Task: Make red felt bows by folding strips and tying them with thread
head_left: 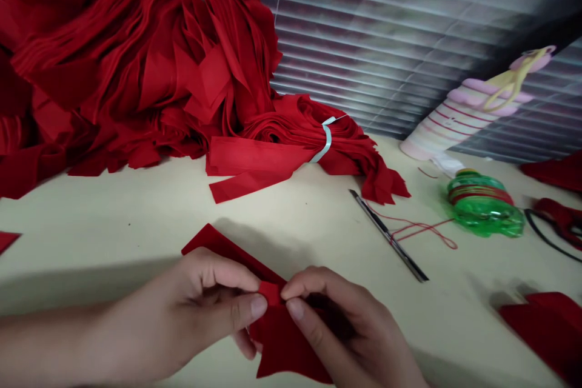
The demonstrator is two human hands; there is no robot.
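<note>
The dark red fabric strip, folded in its middle into a small tab, is over the near part of the pale cream table, and I see one flat length of it slanting up to the left behind the fingers while a wavy-edged flap spreads below. My view has the left hand with thumb and forefinger pinched together on the left side of that tab, the remaining fingers curled beneath. The right hand pinches the tab's other side just beside it, thumb and forefinger closed on the cloth. Beyond them, toward the table's far edge, I see a small bundle of bright red fabric strips bound with a pale blue band; touching it on the left rises a large heap of red fabric strips. Right of the hands lies a slim metallic rod-shaped tool, perhaps a craft knife, though the feed is too soft for me to swear to it. Thin red thread loops beside it from a green see-through plastic bottle. Behind, at the far edge, is a pink-and-white striped cylinder, in front of grey slatted blinds. Toward the near right corner lies a dark red folded fabric piece.
</note>
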